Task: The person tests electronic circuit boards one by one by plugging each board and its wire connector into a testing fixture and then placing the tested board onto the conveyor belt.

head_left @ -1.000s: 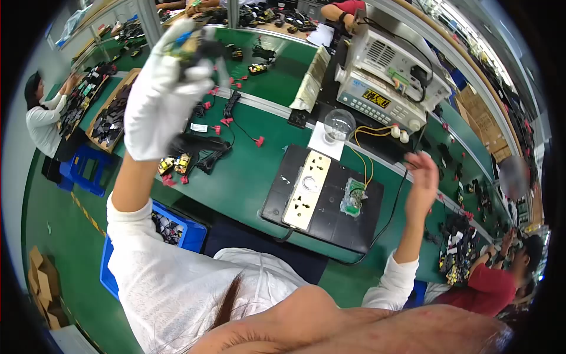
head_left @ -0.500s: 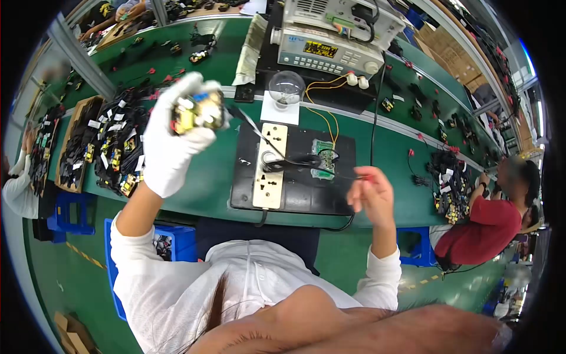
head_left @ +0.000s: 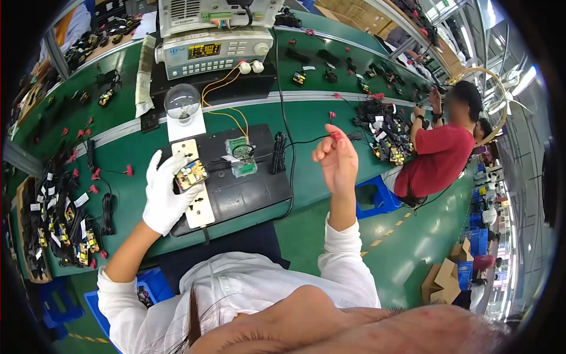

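Observation:
In a white glove, my left hand grips a small circuit board with yellow and blue components. The board is held at the cream power strip; whether it touches the strip I cannot tell. My bare right hand, at the right, pinches a red plug on the end of a black cable. That cable runs left to a tied black bundle over the right part of the black base board. A green wired board is fixed on the base.
A glass bulb stands behind the strip, with a lit-display instrument further back. Cabled boards are heaped at left and right. A person in a red shirt sits at the right. A blue bin is below.
My left hand has lowered the circuit board from above the table to the power strip. My right hand still pinches the red plug. The view has turned to the right.

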### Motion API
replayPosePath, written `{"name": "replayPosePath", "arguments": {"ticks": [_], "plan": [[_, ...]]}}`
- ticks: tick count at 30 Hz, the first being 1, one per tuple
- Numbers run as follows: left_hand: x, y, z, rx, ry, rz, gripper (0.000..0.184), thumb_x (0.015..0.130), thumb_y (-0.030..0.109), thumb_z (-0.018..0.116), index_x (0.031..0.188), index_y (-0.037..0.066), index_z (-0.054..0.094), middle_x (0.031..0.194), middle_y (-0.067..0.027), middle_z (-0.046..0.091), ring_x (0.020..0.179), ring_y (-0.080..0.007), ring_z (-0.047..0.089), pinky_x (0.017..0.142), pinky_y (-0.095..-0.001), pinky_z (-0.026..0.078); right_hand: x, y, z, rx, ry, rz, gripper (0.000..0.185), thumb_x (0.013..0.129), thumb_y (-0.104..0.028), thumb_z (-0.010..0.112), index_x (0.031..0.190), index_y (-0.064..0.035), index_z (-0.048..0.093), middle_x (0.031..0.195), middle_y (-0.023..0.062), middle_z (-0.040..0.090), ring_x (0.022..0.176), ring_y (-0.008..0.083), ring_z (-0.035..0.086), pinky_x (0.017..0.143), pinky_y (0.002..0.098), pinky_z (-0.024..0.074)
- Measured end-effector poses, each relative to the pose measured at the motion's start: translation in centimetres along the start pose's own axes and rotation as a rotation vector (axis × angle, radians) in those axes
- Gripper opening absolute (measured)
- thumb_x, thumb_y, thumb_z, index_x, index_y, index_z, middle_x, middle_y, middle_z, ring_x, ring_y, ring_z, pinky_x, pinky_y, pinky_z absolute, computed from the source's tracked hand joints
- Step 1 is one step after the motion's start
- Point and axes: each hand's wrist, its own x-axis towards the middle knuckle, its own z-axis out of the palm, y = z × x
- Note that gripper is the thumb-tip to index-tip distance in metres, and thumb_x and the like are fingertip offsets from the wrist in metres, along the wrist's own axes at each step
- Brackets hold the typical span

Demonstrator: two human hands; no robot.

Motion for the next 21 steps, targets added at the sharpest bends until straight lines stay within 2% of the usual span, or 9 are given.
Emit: {"name": "replayPosePath", "arguments": {"ticks": [5, 7, 9, 11, 12, 14, 15, 17, 21], "plan": [[-0.1, -1.5, 0.0, -0.080, -0.033, -0.019, 0.059, 0.062, 0.019, 0.086, 0.113, 0.006, 0.060, 0.111, -0.0099, 0.065, 0.113, -0.0248, 0.058, 0.115, -0.0471, 0.025, 0.1, 0.9, 0.0, 0.069, 0.054, -0.009, 0.040, 0.102, -0.027, 0.046, 0.129, 0.0028, 0.048, 0.096, 0.0046, 0.055, 0.072, 0.0135, 0.048, 0.065, 0.0289, 0.0431], [-0.4, -1.9, 0.1, -0.120, -0.028, -0.023, 0.060, 0.057, 0.008, 0.085, 0.112, 0.005, 0.059, 0.113, -0.0103, 0.065, 0.115, -0.0263, 0.058, 0.115, -0.0490, 0.026, 0.2, 0.7, 0.8, 0.057, 0.077, 0.005, 0.041, 0.102, -0.027, 0.047, 0.129, 0.0027, 0.048, 0.101, 0.0058, 0.055, 0.072, 0.0131, 0.047, 0.064, 0.0274, 0.0425], [-0.3, -1.8, 0.2, -0.119, -0.019, -0.030, 0.058, 0.059, 0.013, 0.085, 0.111, 0.006, 0.061, 0.112, -0.0100, 0.065, 0.113, -0.0256, 0.058, 0.114, -0.0480, 0.027, 0.2, 1.1, 0.3, 0.046, 0.097, 0.021, 0.041, 0.101, -0.028, 0.047, 0.128, 0.0025, 0.048, 0.106, 0.0071, 0.056, 0.072, 0.0127, 0.047, 0.062, 0.0259, 0.0420], [-0.3, -1.8, 0.2, -0.119, -0.010, -0.039, 0.057, 0.060, 0.019, 0.086, 0.110, 0.006, 0.063, 0.110, -0.0097, 0.066, 0.111, -0.0249, 0.059, 0.114, -0.0470, 0.027, 0.4, 2.7, -2.3, 0.443, -0.244, -0.027, 0.043, 0.102, -0.029, 0.044, 0.127, 0.0051, 0.049, 0.120, 0.0157, 0.056, 0.082, 0.0152, 0.053, 0.069, 0.0306, 0.0489], [-0.3, -1.8, 0.2, -0.113, -0.012, -0.033, 0.057, 0.060, 0.019, 0.086, 0.110, 0.006, 0.063, 0.110, -0.0096, 0.066, 0.111, -0.0249, 0.059, 0.113, -0.0471, 0.028, 0.5, 3.1, -2.3, 0.443, -0.246, -0.024, 0.043, 0.102, -0.029, 0.044, 0.127, 0.0051, 0.049, 0.120, 0.0157, 0.056, 0.082, 0.0152, 0.053, 0.069, 0.0306, 0.0489], [-0.3, -2.0, 0.2, -0.105, -0.013, -0.029, 0.058, 0.059, 0.019, 0.086, 0.111, 0.007, 0.063, 0.110, -0.0096, 0.066, 0.111, -0.0248, 0.059, 0.113, -0.0472, 0.029, 0.7, 3.9, -2.3, 0.175, -0.154, -0.110, 0.048, 0.101, -0.031, 0.048, 0.132, 0.0061, 0.045, 0.126, 0.0183, 0.054, 0.093, 0.0173, 0.058, 0.080, 0.0279, 0.0531], [-0.2, -2.2, 0.2, -0.128, -0.018, -0.016, 0.058, 0.059, 0.020, 0.087, 0.111, 0.007, 0.064, 0.110, -0.0095, 0.066, 0.111, -0.0250, 0.059, 0.113, -0.0471, 0.030, 0.9, 3.2, -0.9, 0.176, -0.157, -0.108, 0.048, 0.101, -0.031, 0.048, 0.132, 0.0061, 0.045, 0.126, 0.0183, 0.054, 0.093, 0.0173, 0.058, 0.080, 0.0279, 0.0531], [0.0, -2.8, 0.2, -0.146, -0.018, -0.009, 0.058, 0.058, 0.020, 0.087, 0.111, 0.008, 0.064, 0.110, -0.0094, 0.066, 0.111, -0.0252, 0.059, 0.113, -0.0471, 0.030, 1.2, 1.0, 2.6, 0.404, 0.002, 0.050, 0.051, 0.101, -0.025, 0.048, 0.136, 0.0105, 0.038, 0.130, 0.0226, 0.051, 0.111, 0.0239, 0.059, 0.094, 0.0303, 0.0520], [0.9, -5.0, -0.3, -0.288, -0.206, 0.024, 0.061, 0.057, 0.025, 0.087, 0.112, 0.010, 0.065, 0.114, -0.0070, 0.065, 0.116, -0.0273, 0.056, 0.113, -0.0456, 0.031, 1.0, 1.6, 2.2, 0.144, -0.015, -0.057, 0.049, 0.101, -0.016, 0.047, 0.138, 0.0132, 0.034, 0.130, 0.0233, 0.052, 0.115, 0.0274, 0.058, 0.098, 0.0316, 0.0501]]}}
